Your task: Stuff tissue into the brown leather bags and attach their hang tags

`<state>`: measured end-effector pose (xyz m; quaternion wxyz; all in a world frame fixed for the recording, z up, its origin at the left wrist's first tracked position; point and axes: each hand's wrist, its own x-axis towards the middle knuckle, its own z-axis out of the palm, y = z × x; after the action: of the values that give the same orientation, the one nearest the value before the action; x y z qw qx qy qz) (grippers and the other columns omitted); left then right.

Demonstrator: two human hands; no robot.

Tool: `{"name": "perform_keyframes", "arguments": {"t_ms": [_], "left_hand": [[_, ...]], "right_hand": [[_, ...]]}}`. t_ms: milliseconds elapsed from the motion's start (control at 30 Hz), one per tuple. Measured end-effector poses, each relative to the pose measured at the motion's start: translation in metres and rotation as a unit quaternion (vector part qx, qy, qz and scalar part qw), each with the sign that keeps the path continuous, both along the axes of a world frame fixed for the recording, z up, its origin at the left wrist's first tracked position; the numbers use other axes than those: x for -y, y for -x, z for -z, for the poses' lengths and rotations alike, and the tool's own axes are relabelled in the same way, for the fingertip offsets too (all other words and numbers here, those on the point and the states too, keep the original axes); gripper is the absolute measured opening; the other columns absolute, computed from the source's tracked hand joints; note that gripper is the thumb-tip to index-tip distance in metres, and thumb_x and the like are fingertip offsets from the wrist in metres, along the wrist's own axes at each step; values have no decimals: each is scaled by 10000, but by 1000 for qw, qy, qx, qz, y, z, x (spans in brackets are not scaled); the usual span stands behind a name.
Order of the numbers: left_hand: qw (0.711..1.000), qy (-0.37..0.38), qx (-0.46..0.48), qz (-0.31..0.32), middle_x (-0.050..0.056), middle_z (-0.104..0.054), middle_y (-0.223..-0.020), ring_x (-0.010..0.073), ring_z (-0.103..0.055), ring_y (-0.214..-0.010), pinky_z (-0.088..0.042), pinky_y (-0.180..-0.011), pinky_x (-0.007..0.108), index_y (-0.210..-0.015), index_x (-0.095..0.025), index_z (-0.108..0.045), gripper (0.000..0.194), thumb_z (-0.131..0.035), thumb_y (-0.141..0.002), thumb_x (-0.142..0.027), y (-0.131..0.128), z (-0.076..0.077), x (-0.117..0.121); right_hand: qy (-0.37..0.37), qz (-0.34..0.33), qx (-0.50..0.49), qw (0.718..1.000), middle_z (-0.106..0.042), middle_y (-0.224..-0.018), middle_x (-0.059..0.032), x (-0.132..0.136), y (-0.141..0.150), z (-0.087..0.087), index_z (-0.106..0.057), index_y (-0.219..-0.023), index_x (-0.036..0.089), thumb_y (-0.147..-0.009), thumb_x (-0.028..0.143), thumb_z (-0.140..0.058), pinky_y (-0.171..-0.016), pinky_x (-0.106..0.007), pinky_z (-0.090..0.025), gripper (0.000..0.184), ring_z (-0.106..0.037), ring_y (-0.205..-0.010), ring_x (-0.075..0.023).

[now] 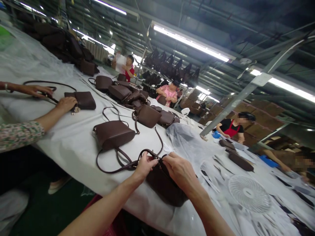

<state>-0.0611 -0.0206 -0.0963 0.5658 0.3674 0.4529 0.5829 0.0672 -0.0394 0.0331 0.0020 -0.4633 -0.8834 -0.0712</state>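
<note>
A dark brown handbag lies on the white-covered table in front of me, its top edge turned towards my fingers. My left hand pinches the top edge near the strap, thumb against fingers. Curled over the other end of the same edge, my right hand has its fingertips closed close to the left ones. The small part between the fingertips is too small to make out. Just beyond my left hand sits another brown handbag, with looped straps around it.
A co-worker's hands handle a small brown bag on the left. Several brown bags are heaped farther up the table. Clear plastic sheeting and a white fan are to the right. A metal post rises behind them.
</note>
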Motion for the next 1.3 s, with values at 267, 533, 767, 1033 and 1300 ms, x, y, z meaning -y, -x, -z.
{"name": "perform_keyframes", "arguments": {"t_ms": [267, 533, 767, 1033, 1300], "left_hand": [[997, -24, 73, -8, 38, -684, -886, 153, -591, -787, -432, -676, 255, -883, -160, -634, 227, -640, -662, -211, 4, -6, -4], [990, -13, 131, -44, 4, -626, -773, 116, -567, -689, -438, -631, 232, -840, -147, -594, 286, -721, -666, -335, 1, 7, -20], [992, 26, 116, 41, 32, -647, -760, 75, -542, -529, -207, -392, 160, -814, -148, -552, 331, -745, -683, -383, 22, 3, -30], [995, 18, 75, 61, 28, -657, -844, 76, -583, -601, -289, -448, 161, -1054, -144, -619, 371, -714, -737, -313, 22, -5, -26], [996, 24, 64, 49, 24, -671, -842, 107, -609, -661, -340, -515, 194, -1009, -142, -598, 308, -641, -704, -124, 12, -5, -24]], "right_hand": [[75, 25, 22, 997, -548, -1303, -81, 10, 8, 42, -646, -960, 192, -936, 168, -456, -665, -249, -446, 193, -645, -815, -150], [164, -81, -319, 930, -593, -1032, -57, -14, 10, 70, -594, -792, 175, -900, 141, -483, -870, -273, -448, 158, -571, -961, -163], [303, -131, -264, 906, -622, -786, 13, -11, -1, 74, -630, -825, 172, -896, 159, -510, -708, -226, -428, 139, -568, -747, -124], [55, -47, -102, 992, -608, -891, -28, -8, -2, 14, -653, -851, 193, -965, 211, -437, -690, -220, -411, 245, -587, -785, -129], [-42, 24, 159, 986, -630, -889, -74, -28, 16, 3, -684, -904, 187, -951, 156, -405, -531, -241, -363, 285, -650, -711, -168]]}}
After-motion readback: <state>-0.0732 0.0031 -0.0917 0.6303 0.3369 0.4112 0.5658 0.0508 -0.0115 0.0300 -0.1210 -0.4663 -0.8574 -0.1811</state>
